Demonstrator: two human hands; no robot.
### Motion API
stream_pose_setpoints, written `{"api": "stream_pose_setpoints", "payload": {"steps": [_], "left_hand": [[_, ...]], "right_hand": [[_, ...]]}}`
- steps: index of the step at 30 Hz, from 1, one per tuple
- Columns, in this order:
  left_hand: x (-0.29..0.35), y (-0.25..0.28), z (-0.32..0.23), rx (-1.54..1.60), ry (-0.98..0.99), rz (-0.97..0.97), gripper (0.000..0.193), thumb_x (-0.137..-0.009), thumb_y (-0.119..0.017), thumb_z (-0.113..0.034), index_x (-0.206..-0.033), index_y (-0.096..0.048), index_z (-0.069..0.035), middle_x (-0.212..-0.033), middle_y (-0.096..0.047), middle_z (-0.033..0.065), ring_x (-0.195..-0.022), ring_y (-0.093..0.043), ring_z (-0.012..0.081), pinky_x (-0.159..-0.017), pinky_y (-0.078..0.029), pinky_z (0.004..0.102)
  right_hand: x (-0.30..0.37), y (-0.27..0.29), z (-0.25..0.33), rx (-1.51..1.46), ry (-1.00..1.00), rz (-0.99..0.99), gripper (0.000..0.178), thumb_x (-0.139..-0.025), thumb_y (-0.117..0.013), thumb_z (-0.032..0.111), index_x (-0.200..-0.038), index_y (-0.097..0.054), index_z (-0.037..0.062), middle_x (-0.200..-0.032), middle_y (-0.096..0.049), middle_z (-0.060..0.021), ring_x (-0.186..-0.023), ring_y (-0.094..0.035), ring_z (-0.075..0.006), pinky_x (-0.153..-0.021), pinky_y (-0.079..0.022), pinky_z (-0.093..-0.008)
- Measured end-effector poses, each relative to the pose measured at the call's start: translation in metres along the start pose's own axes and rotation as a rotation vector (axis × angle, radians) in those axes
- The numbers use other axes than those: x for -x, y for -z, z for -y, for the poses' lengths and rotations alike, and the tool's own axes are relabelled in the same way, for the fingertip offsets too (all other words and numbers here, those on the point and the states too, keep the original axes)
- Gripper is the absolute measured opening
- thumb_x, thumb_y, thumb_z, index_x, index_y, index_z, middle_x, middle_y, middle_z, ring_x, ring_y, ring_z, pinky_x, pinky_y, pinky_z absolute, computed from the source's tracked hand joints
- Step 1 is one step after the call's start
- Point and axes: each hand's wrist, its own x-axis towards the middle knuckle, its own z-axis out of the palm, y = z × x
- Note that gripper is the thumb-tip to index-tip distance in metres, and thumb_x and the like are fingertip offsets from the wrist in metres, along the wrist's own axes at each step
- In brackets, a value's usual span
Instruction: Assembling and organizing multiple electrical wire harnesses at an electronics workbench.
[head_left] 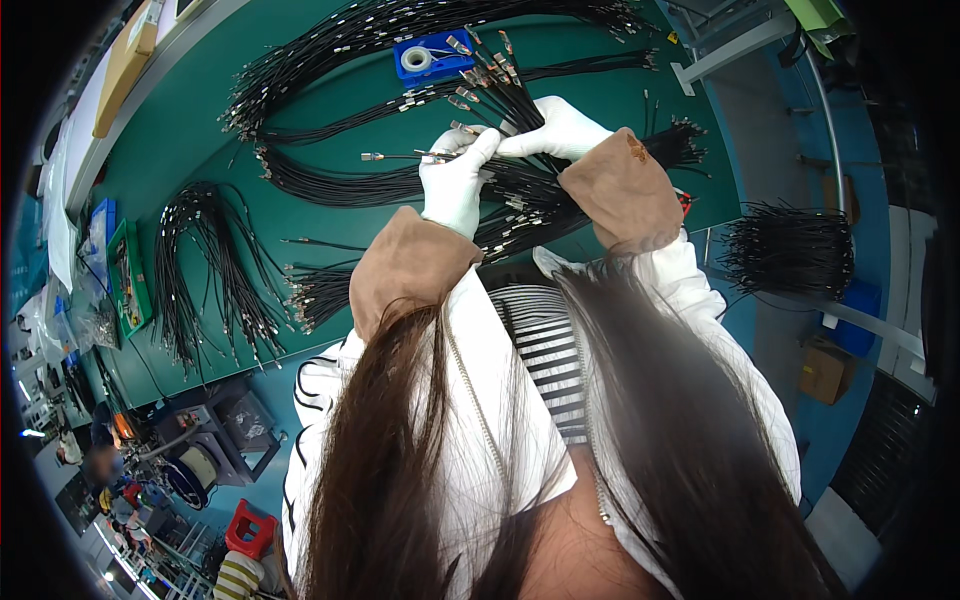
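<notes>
White gloves cover both my hands, with brown cuffs at the wrists. My left hand [456, 178] is closed in a pinch on a thin black cable [400, 156], whose metal connector end sticks out to the left. My right hand [552, 132] touches it at the fingertips and is wrapped round a bundle of black cables [518, 104]. The bundle's metal connectors fan out up and to the left above my hands. Under both hands lies a long spread of more black cables [335, 183] with pale tags. What sits between the touching fingertips is hidden.
A green work table [200, 150] carries the cables. A blue tray [433, 58] with a white tape roll stands beyond my hands. More cable bundles [205, 270] lie at the left, beside a green bin [127, 278]. Another cable stack [788, 250] is at the right. A red stool [250, 530] stands lower left.
</notes>
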Motion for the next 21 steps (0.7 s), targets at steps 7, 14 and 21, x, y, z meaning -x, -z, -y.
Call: {"api": "stream_pose_setpoints", "payload": {"steps": [7, 14, 21], "left_hand": [[0.002, 0.0, -0.007, -0.087, 0.086, -0.003, 0.015, -0.082, -0.071, -0.009, -0.088, -0.06, -0.001, -0.087, -0.061, 0.0074, -0.076, -0.06, 0.015, -0.062, -0.048, 0.0274], [0.001, -0.001, -0.002, -0.035, 0.027, -0.012, 0.018, -0.076, -0.078, -0.014, -0.081, -0.063, -0.004, -0.076, -0.061, 0.0019, -0.063, -0.054, 0.0082, -0.053, -0.039, 0.0229], [0.002, 0.0, -0.005, 0.033, 0.023, 0.062, 0.033, -0.074, -0.079, -0.014, -0.098, -0.062, 0.0, -0.083, -0.063, 0.0028, -0.07, -0.057, 0.0094, -0.06, -0.044, 0.0236]], "right_hand": [[0.002, 0.001, -0.001, -0.07, -0.005, 0.037, 0.037, -0.072, -0.08, 0.016, -0.104, -0.068, 0.0018, -0.094, -0.069, -0.0041, -0.086, -0.059, -0.0097, -0.079, -0.044, -0.0259], [0.004, 0.002, -0.001, -0.027, 0.017, 0.052, 0.038, -0.072, -0.08, 0.018, -0.104, -0.068, 0.002, -0.095, -0.068, -0.0039, -0.088, -0.058, -0.0102, -0.081, -0.043, -0.0258], [-0.005, -0.003, -0.018, -0.072, 0.081, 0.042, 0.033, -0.074, -0.078, 0.02, -0.1, -0.067, 0.0019, -0.088, -0.067, -0.0037, -0.082, -0.058, -0.0098, -0.076, -0.043, -0.0257]]}}
